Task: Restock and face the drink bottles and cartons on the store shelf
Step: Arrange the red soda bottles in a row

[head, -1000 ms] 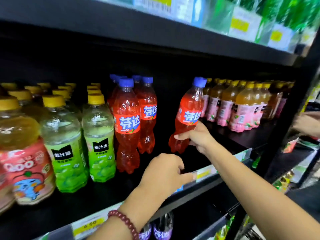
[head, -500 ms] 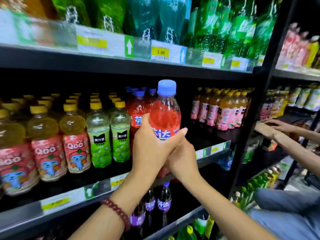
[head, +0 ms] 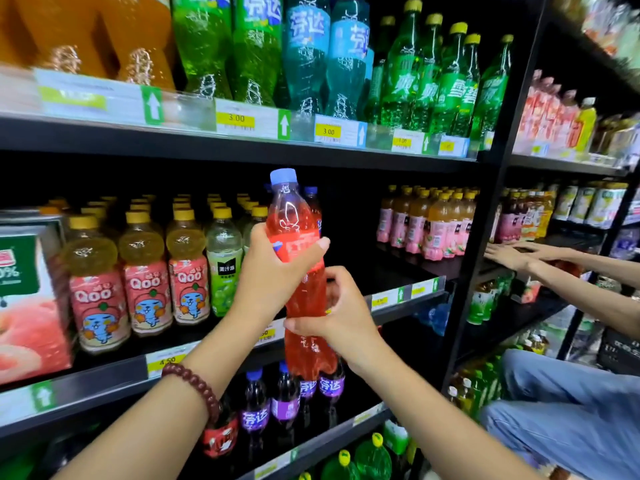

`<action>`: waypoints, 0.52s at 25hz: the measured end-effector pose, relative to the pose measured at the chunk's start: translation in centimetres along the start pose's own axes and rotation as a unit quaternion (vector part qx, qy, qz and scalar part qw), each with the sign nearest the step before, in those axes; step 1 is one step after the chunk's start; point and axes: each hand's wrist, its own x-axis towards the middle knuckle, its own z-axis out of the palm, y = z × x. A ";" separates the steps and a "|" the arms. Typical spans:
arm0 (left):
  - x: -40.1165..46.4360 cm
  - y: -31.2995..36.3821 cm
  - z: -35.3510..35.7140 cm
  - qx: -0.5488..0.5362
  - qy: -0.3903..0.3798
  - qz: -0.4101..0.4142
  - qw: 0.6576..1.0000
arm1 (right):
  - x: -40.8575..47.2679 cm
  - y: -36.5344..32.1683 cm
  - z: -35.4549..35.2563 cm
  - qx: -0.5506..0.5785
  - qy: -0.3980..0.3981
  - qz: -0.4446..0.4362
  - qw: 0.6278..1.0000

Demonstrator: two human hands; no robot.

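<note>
A red soda bottle (head: pixel 294 220) with a blue cap is held upright in front of the middle shelf (head: pixel 104 379), clear of it. My left hand (head: pixel 266 271), with a bead bracelet on the wrist, grips its labelled middle. My right hand (head: pixel 339 313) grips its lower body. Just behind the held bottle, more red bottles (head: pixel 313 202) with blue caps stand on the shelf, mostly hidden. To the right of them the shelf shows a dark gap (head: pixel 349 244).
Yellow-capped juice bottles (head: pixel 145 271) and a peach carton (head: pixel 24 299) fill the shelf's left; pink-labelled bottles (head: pixel 433 223) stand at its right. Purple soda bottles (head: pixel 287 403) sit below, large green bottles (head: pixel 446 74) above. Another person's hands (head: pixel 512 252) reach into the neighbouring shelf.
My right hand pulled the red bottle off the shelf and my left hand joined it at the label. The bottle is now raised upright in both hands, and the view has backed away.
</note>
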 end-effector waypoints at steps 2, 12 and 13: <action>-0.3 0.4 -0.7 0.034 0.032 0.020 0.999 | -1.1 -0.5 1.1 -0.109 0.060 -0.054 0.991; -0.8 1.9 -2.9 -0.012 -0.005 0.009 1.000 | -2.1 -2.0 1.1 0.038 -0.052 -0.031 0.997; -0.7 1.9 -2.9 0.008 0.015 0.014 1.000 | -2.3 -1.9 1.8 -0.012 -0.007 -0.040 0.999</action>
